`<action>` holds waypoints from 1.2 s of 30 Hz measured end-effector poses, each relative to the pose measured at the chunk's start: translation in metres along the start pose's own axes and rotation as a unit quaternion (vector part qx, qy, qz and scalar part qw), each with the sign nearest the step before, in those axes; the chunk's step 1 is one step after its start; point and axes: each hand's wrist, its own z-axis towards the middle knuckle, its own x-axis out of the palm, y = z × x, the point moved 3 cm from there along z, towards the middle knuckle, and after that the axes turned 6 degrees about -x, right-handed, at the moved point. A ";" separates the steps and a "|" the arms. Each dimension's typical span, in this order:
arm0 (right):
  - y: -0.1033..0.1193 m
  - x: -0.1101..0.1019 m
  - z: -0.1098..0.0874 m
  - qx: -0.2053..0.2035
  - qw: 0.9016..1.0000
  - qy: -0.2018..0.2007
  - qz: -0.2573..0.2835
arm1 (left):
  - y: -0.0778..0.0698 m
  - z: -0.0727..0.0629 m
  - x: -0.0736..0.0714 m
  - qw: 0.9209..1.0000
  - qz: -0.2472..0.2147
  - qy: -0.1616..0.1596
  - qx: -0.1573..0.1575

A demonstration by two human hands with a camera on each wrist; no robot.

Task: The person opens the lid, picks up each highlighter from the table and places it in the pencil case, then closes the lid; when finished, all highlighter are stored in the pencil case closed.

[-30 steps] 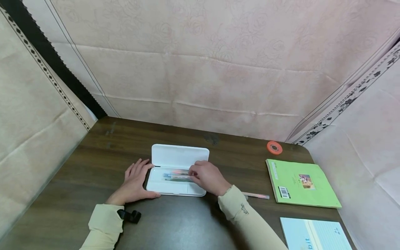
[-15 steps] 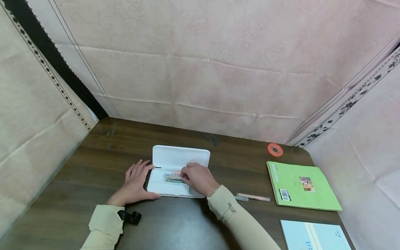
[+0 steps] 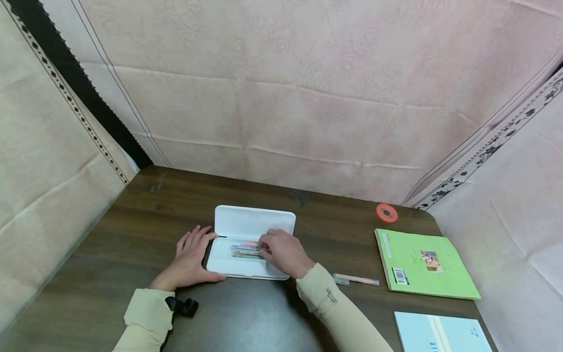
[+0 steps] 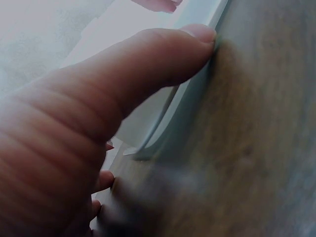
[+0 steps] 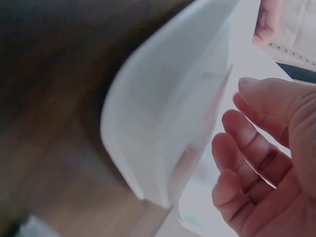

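The left hand [image 3: 189,261] spreads against the white case [image 3: 239,266]. From above, the right hand [image 3: 285,252] hides some ends of the pens [image 3: 244,253]; its wrist view, blurry, shows loosely curled, bare fingers [image 5: 253,136].

Dark brown wood-grain table [image 3: 110,264], far corners rounded. Grey smudge [image 3: 299,196] near the back edge, paler scuffs [image 3: 157,182] by the far left corner. Pale pink back cloth [image 3: 281,107] as rear wall: faint rose pattern, horizontal fold creases. Cream left cloth [image 3: 48,195] with dotted border; black jagged-edged strip [image 3: 88,93] runs diagonally between the two. Right cloth [image 3: 519,210] pale, wrinkled, dark floral border [image 3: 488,144]. Light soft, dull glare on the table's near middle.
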 end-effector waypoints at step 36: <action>-0.141 -0.037 -0.183 0.175 0.982 0.009 0.067 | 0.000 -0.001 -0.001 1.000 -0.003 -0.001 -0.006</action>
